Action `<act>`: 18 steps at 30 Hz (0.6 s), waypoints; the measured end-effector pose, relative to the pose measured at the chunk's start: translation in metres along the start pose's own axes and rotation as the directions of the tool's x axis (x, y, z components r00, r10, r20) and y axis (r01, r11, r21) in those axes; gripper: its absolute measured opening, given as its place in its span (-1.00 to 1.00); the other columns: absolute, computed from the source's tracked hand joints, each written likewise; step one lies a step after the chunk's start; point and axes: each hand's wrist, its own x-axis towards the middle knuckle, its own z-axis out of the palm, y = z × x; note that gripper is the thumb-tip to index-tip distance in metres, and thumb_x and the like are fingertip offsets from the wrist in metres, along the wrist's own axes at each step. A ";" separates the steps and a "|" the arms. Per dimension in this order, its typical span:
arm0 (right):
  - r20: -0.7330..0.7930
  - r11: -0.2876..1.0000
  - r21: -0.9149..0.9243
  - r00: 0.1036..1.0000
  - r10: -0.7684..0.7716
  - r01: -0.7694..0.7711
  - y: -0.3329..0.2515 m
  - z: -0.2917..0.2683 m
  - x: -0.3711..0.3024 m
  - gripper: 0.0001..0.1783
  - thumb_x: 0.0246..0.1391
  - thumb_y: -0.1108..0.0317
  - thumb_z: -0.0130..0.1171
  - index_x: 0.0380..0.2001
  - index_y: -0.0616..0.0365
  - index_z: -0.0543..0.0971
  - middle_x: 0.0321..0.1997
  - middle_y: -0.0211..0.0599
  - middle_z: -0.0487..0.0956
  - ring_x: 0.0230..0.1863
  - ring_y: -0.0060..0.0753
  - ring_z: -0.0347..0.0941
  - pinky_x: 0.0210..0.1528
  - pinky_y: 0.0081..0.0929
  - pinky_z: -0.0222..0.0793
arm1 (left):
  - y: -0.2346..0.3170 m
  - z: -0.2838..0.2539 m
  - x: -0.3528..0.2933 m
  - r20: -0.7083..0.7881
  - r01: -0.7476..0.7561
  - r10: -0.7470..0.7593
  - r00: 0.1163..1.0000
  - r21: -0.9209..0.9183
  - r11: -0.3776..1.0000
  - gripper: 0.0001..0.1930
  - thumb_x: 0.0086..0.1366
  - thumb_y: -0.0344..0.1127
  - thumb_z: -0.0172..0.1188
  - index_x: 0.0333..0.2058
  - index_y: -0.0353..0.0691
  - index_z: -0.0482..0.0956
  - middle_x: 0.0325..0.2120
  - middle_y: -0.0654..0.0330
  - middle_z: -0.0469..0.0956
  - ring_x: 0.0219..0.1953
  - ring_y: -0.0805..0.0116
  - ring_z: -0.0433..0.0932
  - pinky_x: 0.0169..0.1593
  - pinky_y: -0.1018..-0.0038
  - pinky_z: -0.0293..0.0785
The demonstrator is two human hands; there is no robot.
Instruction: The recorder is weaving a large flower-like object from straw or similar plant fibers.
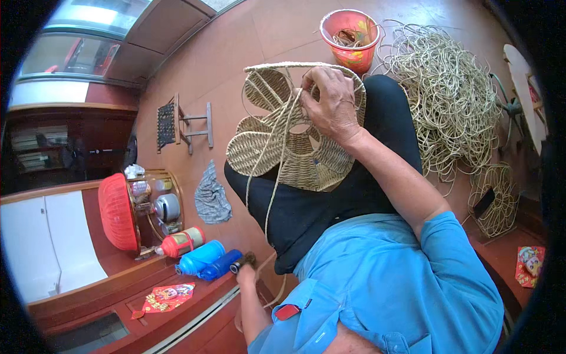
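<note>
A woven straw piece [253,152] with petal-shaped panels and a corded rim rests on my lap. My right hand [331,103] is closed on it near its middle, fingers bent over the weave. Loose straw cords [275,177] cross the piece and trail down over my dark trousers. My left hand [246,273] is down at the lower left, by the cabinet top. It is at a small dark cylindrical container [239,264], next to a blue bottle [221,265]. The fingers of that hand are mostly hidden, so their grip does not show.
A red bucket [351,38] with straw scraps stands ahead. At right lies a big heap of straw cord [445,97]. To the left are a small stool [183,124], a grey cloth [213,194], a light-blue bottle [200,258] and a red food cover [117,211].
</note>
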 end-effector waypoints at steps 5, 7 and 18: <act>-0.030 1.000 -0.014 1.000 -0.002 0.001 0.006 -0.002 -0.001 -0.75 0.15 0.25 0.45 -0.25 0.04 0.56 -0.19 -0.35 0.60 0.02 -0.12 0.53 0.09 -0.12 0.30 | 0.178 -0.209 -0.057 -0.776 -0.589 0.083 0.625 -0.400 0.703 -0.75 0.50 -0.35 0.15 0.04 -0.31 0.64 -0.08 -0.17 0.65 0.03 -0.19 0.60 0.11 0.01 0.47; -0.039 1.000 -0.017 0.999 -0.020 0.019 0.006 0.000 0.003 -0.75 0.15 0.25 0.45 -0.25 0.04 0.56 -0.20 -0.35 0.60 0.01 -0.12 0.53 0.09 -0.12 0.30 | 0.223 -0.251 -0.066 -0.900 -0.734 0.175 0.398 -0.199 0.649 -0.74 0.47 -0.35 0.23 0.07 -0.27 0.64 -0.05 -0.05 0.64 0.05 -0.10 0.58 0.14 0.04 0.45; -0.057 1.000 0.013 0.998 -0.019 0.020 0.007 -0.003 0.005 -0.75 0.10 0.22 0.43 -0.24 -0.02 0.57 -0.18 -0.35 0.60 0.00 -0.11 0.52 0.04 -0.07 0.27 | 0.250 -0.239 -0.075 -0.534 -0.543 0.114 0.838 -0.791 0.283 -0.67 0.61 -0.14 0.12 0.05 -0.30 0.64 -0.37 0.20 0.63 -0.38 0.45 0.54 -0.31 0.36 0.43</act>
